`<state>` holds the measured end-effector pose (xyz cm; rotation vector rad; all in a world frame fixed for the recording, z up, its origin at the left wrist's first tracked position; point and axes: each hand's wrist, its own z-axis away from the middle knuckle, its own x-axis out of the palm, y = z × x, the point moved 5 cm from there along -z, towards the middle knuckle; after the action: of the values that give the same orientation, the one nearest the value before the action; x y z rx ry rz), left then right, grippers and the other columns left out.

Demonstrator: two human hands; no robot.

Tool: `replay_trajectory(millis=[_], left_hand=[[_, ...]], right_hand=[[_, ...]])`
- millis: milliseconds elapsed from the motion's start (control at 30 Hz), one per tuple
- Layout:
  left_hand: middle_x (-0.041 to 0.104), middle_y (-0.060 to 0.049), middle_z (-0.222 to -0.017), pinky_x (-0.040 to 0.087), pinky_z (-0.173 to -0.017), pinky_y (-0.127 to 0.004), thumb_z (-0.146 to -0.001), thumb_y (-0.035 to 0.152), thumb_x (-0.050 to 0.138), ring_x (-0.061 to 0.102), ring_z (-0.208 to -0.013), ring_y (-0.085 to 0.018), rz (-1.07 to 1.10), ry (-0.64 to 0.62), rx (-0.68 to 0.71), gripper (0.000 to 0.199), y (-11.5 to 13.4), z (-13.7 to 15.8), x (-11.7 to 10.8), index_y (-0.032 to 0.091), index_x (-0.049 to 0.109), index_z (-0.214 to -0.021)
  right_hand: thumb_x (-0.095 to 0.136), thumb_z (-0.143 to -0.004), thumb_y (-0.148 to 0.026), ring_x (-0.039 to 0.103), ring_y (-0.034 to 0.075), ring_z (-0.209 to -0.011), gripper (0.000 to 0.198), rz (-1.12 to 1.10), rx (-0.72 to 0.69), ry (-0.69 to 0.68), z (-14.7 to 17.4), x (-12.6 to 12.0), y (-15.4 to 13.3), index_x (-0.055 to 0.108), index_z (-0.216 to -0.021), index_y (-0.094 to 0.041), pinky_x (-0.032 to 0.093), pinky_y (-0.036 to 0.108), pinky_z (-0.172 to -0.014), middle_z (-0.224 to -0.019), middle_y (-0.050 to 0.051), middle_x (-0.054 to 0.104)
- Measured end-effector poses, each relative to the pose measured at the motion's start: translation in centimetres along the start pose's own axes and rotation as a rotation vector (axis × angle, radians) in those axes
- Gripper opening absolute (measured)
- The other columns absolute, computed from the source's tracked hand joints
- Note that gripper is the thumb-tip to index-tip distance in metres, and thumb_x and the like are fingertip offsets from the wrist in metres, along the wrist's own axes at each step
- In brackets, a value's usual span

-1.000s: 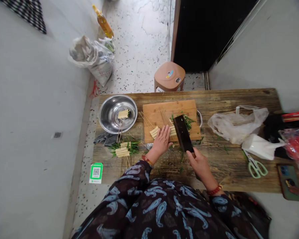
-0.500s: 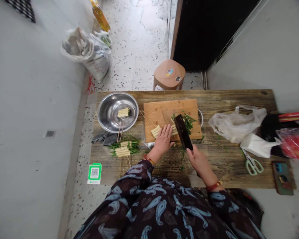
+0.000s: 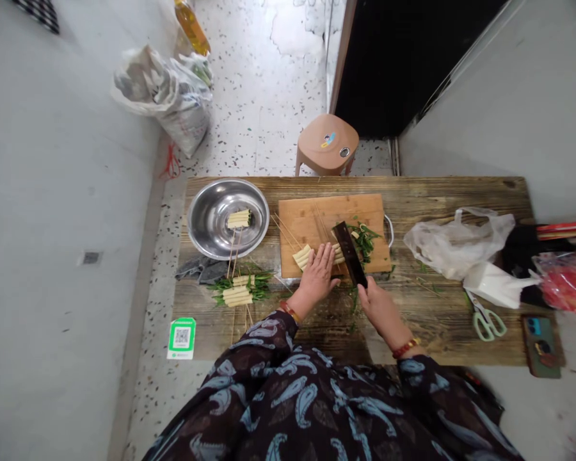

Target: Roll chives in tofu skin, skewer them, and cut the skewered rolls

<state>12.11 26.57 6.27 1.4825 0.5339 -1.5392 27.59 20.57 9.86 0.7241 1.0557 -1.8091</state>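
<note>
My left hand (image 3: 318, 275) lies flat, fingers stretched out, over pale yellow rolls (image 3: 301, 257) on thin wooden skewers. The rolls rest near the front edge of a wooden cutting board (image 3: 295, 221). In my right hand (image 3: 379, 306) is the handle end of a dark cleaver (image 3: 349, 253), its blade across the rolls' right end. Cut leafy greens (image 3: 366, 243) lie just right of the blade. A bundle of skewered rolls (image 3: 239, 219) sits in a steel bowl (image 3: 196, 235). More skewered rolls (image 3: 237, 296) with long greens sticking out lie on the table below the bowl.
On the wooden table (image 3: 441, 192) are a plastic bag (image 3: 454, 246), a white container (image 3: 496, 285), scissors (image 3: 487, 322), a phone (image 3: 541, 346) and a dark cloth (image 3: 204, 270). A QR code card (image 3: 181, 337) is at the left. A stool (image 3: 327, 141) stands beyond.
The cleaver has shifted slightly left and turned a little, with my right hand following. More greens show to the right of the blade. My left hand stays on the rolls.
</note>
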Motion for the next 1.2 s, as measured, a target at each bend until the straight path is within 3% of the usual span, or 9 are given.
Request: replay_trajectory(millis=[167,300,433,567,767,933,1100,1200], left_hand=[[0.012,-0.015,-0.156,0.013,-0.116,-0.049,-0.083,0.044,0.054,0.010,-0.145,-0.029,-0.041,-0.027,0.010,0.083,0.0,-0.1,-0.3,0.009,0.016,-0.148],[0.015,-0.015,-0.156,0.012,-0.116,-0.049,-0.083,0.037,0.054,0.014,-0.144,-0.029,-0.066,-0.051,0.009,0.078,-0.9,0.4,-0.4,0.010,0.019,-0.148],[0.019,-0.016,-0.155,0.009,-0.117,-0.050,-0.081,0.040,0.058,0.015,-0.144,-0.030,-0.066,-0.054,-0.051,0.079,-2.2,2.0,-1.2,0.010,0.023,-0.146],[0.020,-0.019,-0.154,0.010,-0.117,-0.050,-0.079,0.044,0.062,0.014,-0.144,-0.031,-0.012,0.019,-0.105,0.085,-2.5,2.7,-2.5,0.011,0.023,-0.146],[0.017,-0.026,-0.153,0.023,-0.113,-0.052,-0.073,0.044,0.069,0.015,-0.143,-0.034,0.215,0.139,-0.140,0.103,0.6,-2.4,-1.4,0.009,0.009,-0.148],[0.011,-0.029,-0.153,0.017,-0.113,-0.056,-0.060,0.042,0.080,0.006,-0.144,-0.037,0.207,0.196,-0.259,0.117,2.8,-6.9,0.6,0.008,0.009,-0.147],[0.012,-0.027,-0.153,0.015,-0.114,-0.057,-0.068,0.047,0.073,0.003,-0.144,-0.036,0.297,0.291,-0.267,0.110,3.3,-9.9,1.3,0.008,0.008,-0.147],[0.019,-0.022,-0.153,0.013,-0.115,-0.055,-0.081,0.043,0.061,0.009,-0.145,-0.031,0.432,0.337,-0.202,0.089,4.2,-11.7,1.9,0.011,0.011,-0.148]], right_hand=[[0.038,-0.091,-0.041,0.058,0.018,-0.055,0.029,-0.315,0.065,0.121,-0.6,0.7,1.2,0.054,-0.092,-0.017,0.033,0.026,-0.052,-0.063,0.006,0.062],[0.037,-0.089,-0.054,0.056,0.015,-0.046,0.037,-0.544,0.124,0.183,0.5,0.4,4.1,0.049,-0.080,-0.020,0.040,0.025,-0.051,-0.053,-0.001,0.057],[0.049,-0.081,-0.060,0.054,0.013,-0.043,0.040,-0.888,0.225,0.237,2.6,-0.3,7.4,0.047,-0.073,-0.021,0.042,0.024,-0.047,-0.053,-0.004,0.056],[0.052,-0.082,-0.058,0.053,0.011,-0.042,0.040,-0.979,0.281,0.215,3.8,-0.4,10.4,0.049,-0.069,-0.020,0.042,0.023,-0.045,-0.052,-0.003,0.054],[0.053,-0.080,-0.060,0.051,0.011,-0.039,0.042,-1.050,0.361,0.171,3.0,1.4,13.8,0.049,-0.067,-0.020,0.040,0.023,-0.041,-0.052,-0.003,0.055],[0.053,-0.079,-0.060,0.051,0.010,-0.039,0.043,-1.111,0.324,0.097,0.5,1.7,14.5,0.049,-0.069,-0.019,0.039,0.022,-0.040,-0.053,-0.003,0.055],[0.054,-0.079,-0.060,0.050,0.009,-0.038,0.041,-1.193,0.250,0.003,-2.5,1.4,14.2,0.047,-0.072,-0.020,0.039,0.022,-0.040,-0.053,-0.005,0.054],[0.056,-0.079,-0.059,0.049,0.009,-0.037,0.039,-1.245,0.225,-0.042,-3.8,2.3,13.3,0.046,-0.077,-0.021,0.039,0.022,-0.039,-0.054,-0.007,0.054]])
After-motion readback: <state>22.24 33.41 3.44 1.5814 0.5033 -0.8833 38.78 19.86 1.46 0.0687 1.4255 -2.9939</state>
